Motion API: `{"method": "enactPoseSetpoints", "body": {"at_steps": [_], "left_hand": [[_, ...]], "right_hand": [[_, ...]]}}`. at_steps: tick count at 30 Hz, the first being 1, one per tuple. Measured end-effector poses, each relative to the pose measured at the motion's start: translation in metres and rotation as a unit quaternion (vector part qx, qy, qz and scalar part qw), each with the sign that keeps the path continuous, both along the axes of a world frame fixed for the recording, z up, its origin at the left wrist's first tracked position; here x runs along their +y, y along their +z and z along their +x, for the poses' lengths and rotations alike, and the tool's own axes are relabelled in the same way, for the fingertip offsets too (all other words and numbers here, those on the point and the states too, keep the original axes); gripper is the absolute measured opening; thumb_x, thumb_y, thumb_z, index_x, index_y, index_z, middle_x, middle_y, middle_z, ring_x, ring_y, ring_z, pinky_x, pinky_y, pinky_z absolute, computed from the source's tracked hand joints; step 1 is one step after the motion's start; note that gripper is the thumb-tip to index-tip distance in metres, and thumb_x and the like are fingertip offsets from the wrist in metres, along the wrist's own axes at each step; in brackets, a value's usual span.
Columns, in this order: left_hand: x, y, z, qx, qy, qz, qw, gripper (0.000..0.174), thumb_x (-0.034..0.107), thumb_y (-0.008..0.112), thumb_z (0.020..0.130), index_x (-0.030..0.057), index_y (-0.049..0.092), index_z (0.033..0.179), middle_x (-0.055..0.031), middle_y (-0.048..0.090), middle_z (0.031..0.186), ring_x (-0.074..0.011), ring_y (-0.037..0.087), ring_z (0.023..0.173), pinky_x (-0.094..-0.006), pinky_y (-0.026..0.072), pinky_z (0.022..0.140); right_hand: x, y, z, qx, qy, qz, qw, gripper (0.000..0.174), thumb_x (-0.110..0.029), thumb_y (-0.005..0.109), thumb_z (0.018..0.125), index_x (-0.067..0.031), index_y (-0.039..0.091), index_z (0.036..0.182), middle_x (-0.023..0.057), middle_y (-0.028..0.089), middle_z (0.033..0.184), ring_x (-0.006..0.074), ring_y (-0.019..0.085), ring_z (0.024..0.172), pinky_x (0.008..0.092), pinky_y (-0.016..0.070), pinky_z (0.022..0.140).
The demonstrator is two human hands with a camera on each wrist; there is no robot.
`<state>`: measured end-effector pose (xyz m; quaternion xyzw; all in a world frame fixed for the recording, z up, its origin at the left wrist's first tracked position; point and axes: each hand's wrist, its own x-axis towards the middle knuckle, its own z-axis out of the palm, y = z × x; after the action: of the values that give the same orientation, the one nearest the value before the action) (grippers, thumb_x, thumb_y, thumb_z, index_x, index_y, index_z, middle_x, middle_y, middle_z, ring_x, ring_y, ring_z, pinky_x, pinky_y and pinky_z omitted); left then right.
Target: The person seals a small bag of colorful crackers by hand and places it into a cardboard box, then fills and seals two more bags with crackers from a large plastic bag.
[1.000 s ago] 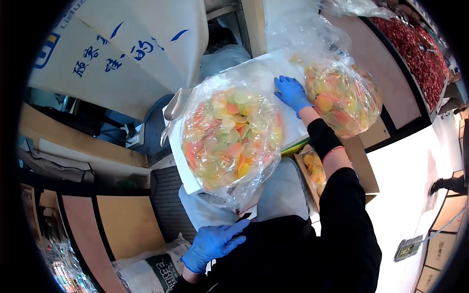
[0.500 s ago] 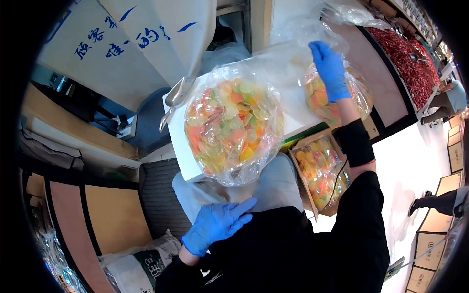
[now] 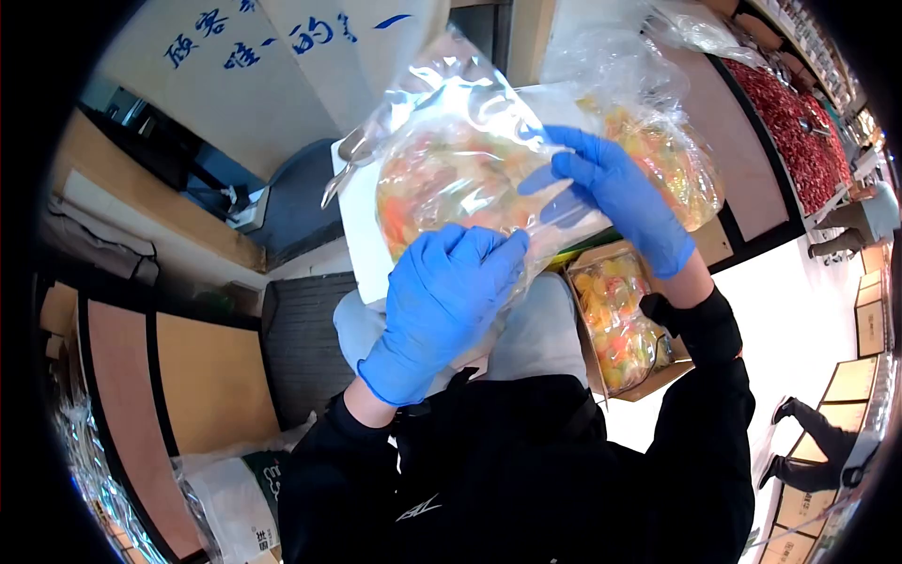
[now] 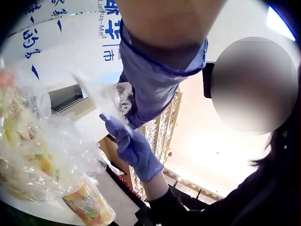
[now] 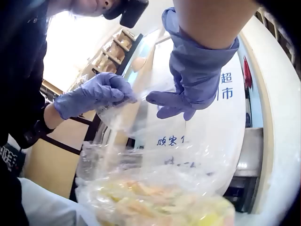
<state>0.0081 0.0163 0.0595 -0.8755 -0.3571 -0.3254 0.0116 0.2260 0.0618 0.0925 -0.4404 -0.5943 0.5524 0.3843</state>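
Note:
A thin clear plastic bag (image 3: pixel 460 103) stretches between both blue-gloved hands, above a large bag of colourful round sweets (image 3: pixel 404 202) on a white surface (image 3: pixel 357 254). The left hand (image 3: pixel 446 301) pinches the thin bag's near edge with curled fingers; in the right wrist view the left hand (image 5: pixel 94 96) grips the crumpled film. The right hand (image 3: pixel 629 197) has its fingers spread at the bag's right side, some showing through the film. In the right wrist view the right hand's fingers (image 5: pixel 169 101) look mostly straight beside the film. The film partly veils the sweets.
A metal scoop (image 3: pixel 351 150) lies at the surface's left edge. A second bag of sweets (image 3: pixel 681 160) stands to the right, with a cardboard box of packed sweets (image 3: pixel 615 315) nearer the body. Red goods (image 3: pixel 785 117) fill a bin at the upper right. A person (image 3: pixel 817 451) walks at far right.
The left hand has risen from the lap to the thin bag. My right hand has come back from the upper right to the middle, and the thin bag now hangs over the large one.

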Motion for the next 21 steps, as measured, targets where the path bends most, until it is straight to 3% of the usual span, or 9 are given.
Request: {"method": "enactPoseSetpoints", "body": {"at_steps": [2,5,6,9,10,13,17,20,21], "left_hand": [[-0.005,-0.008,-0.014,0.036,0.006,-0.007,0.999,0.028,0.019,0.068,0.077,0.0171,0.065,0.104,0.0010,0.060,0.083,-0.0206,0.057,0.068,-0.0317,0.0470,0.056],[-0.013,-0.024,-0.028,0.023,0.039,-0.080,0.996,0.023,0.013,0.068,0.076,0.0151,0.067,0.099,-0.0019,0.060,0.081,-0.0202,0.058,0.065,-0.0292,0.0464,0.054],[-0.012,-0.033,-0.032,-0.039,0.032,-0.120,0.992,0.021,0.012,0.067,0.075,0.0138,0.066,0.096,-0.0017,0.060,0.079,-0.0197,0.058,0.064,-0.0293,0.0468,0.055],[-0.008,-0.063,-0.039,-0.216,0.009,-0.224,0.950,0.014,0.009,0.067,0.072,0.0099,0.064,0.086,-0.0019,0.059,0.073,-0.0175,0.057,0.063,-0.0290,0.0471,0.056],[-0.009,-0.073,-0.036,-0.268,0.002,-0.252,0.930,0.013,0.006,0.069,0.071,0.0085,0.064,0.083,-0.0025,0.059,0.071,-0.0160,0.057,0.063,-0.0284,0.0466,0.056],[-0.015,-0.091,-0.024,-0.350,-0.009,-0.322,0.880,0.012,0.001,0.072,0.068,0.0057,0.064,0.076,-0.0034,0.059,0.069,-0.0123,0.056,0.062,-0.0262,0.0452,0.057],[-0.016,-0.104,-0.022,-0.405,-0.038,-0.395,0.824,0.012,0.000,0.075,0.068,0.0042,0.064,0.072,-0.0037,0.060,0.069,-0.0101,0.056,0.063,-0.0236,0.0448,0.059],[-0.019,-0.104,-0.018,-0.455,-0.061,-0.483,0.745,0.010,0.000,0.074,0.070,0.0039,0.065,0.072,-0.0046,0.061,0.071,-0.0109,0.057,0.064,-0.0231,0.0459,0.061],[-0.020,-0.103,-0.016,-0.443,-0.061,-0.487,0.751,0.010,-0.001,0.073,0.070,0.0037,0.065,0.073,-0.0039,0.062,0.072,-0.0106,0.057,0.065,-0.0231,0.0456,0.062]], "right_hand": [[-0.008,-0.017,-0.008,0.059,0.024,-0.043,0.997,0.043,-0.024,0.044,0.095,-0.0046,0.042,0.134,0.0158,0.064,0.106,0.0166,0.065,0.084,0.0235,0.0520,0.073],[-0.019,-0.056,-0.026,0.289,0.054,-0.135,0.946,0.048,-0.023,0.048,0.094,-0.0043,0.038,0.136,0.0171,0.058,0.118,0.0198,0.061,0.097,0.0271,0.0496,0.084],[-0.021,-0.070,-0.033,0.371,0.064,-0.160,0.913,0.050,-0.022,0.050,0.093,-0.0041,0.037,0.137,0.0173,0.056,0.122,0.0209,0.060,0.101,0.0283,0.0486,0.087],[-0.045,-0.093,-0.065,0.193,0.011,-0.057,0.979,0.051,-0.015,0.053,0.091,-0.0026,0.036,0.137,0.0158,0.052,0.127,0.0236,0.056,0.109,0.0312,0.0459,0.093],[-0.054,-0.107,-0.076,0.217,0.000,-0.034,0.976,0.050,-0.014,0.057,0.091,-0.0021,0.038,0.136,0.0129,0.057,0.116,0.0168,0.057,0.105,0.0299,0.0449,0.092],[-0.069,-0.118,-0.082,0.065,-0.015,-0.012,0.998,0.045,-0.014,0.055,0.092,0.0004,0.042,0.132,0.0112,0.060,0.110,0.0134,0.058,0.099,0.0280,0.0476,0.087],[-0.079,-0.119,-0.074,0.095,0.015,0.043,0.994,0.037,-0.015,0.049,0.095,0.0033,0.048,0.127,0.0091,0.060,0.109,0.0117,0.058,0.094,0.0259,0.0493,0.082],[-0.082,-0.123,-0.063,0.131,0.036,0.002,0.991,0.036,-0.012,0.048,0.095,0.0030,0.048,0.127,0.0074,0.060,0.113,0.0114,0.058,0.093,0.0259,0.0492,0.082],[-0.081,-0.124,-0.060,0.108,0.037,-0.015,0.993,0.036,-0.011,0.050,0.094,0.0023,0.048,0.128,0.0070,0.060,0.113,0.0113,0.058,0.094,0.0258,0.0492,0.082]]}}
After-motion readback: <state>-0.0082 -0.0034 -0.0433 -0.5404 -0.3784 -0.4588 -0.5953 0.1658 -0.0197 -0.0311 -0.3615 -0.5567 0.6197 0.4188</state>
